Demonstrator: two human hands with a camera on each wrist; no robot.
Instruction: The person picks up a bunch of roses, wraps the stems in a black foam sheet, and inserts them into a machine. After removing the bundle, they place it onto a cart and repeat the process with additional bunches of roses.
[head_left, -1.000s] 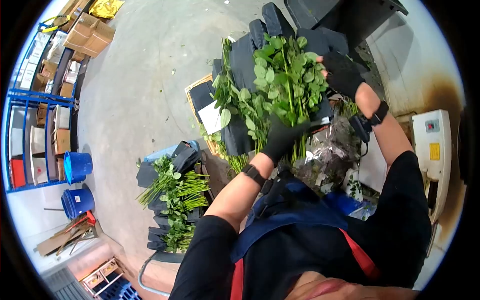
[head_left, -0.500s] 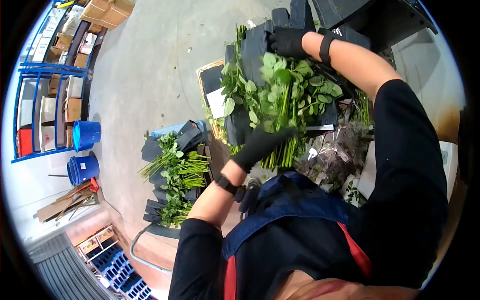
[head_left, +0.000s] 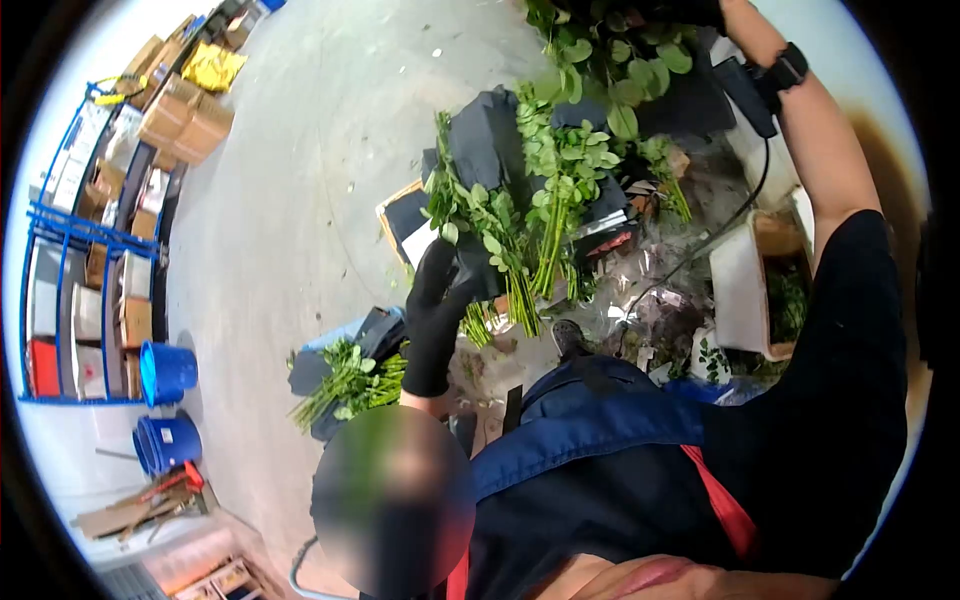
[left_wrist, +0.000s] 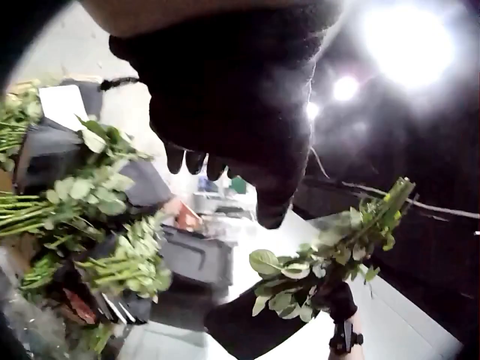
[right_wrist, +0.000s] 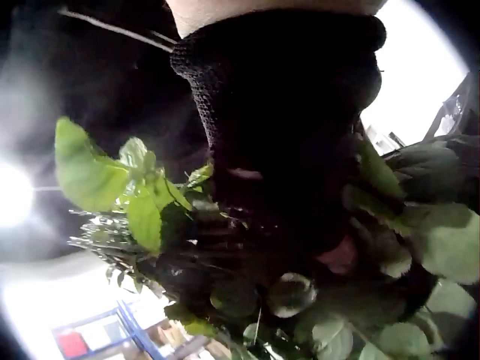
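My right hand (right_wrist: 281, 127), in a black glove, grips a leafy bunch of cut stems (left_wrist: 364, 232) raised at the top right of the head view. In the left wrist view, black wrapping (left_wrist: 259, 322) covers the bunch's lower end. Leaves hide most of the right fingers. Gloved in black too, my left hand (head_left: 435, 315) holds nothing, its fingers loosely extended. It is nearest to a pile where leafy bunches (head_left: 565, 185) lie with their heads in black wrapping (head_left: 488, 140).
More wrapped bunches (head_left: 345, 375) lie at lower left, beside the left forearm. Clear plastic waste (head_left: 665, 285) litters the area before my body, and a white bin (head_left: 735, 290) with greenery stands right. Blue shelves (head_left: 85, 310), blue buckets (head_left: 168, 372) and cardboard boxes (head_left: 185, 115) line the left.
The right hand has lifted a bunch off the pile, up and to the right. My left hand has moved away from the stems, to the left.
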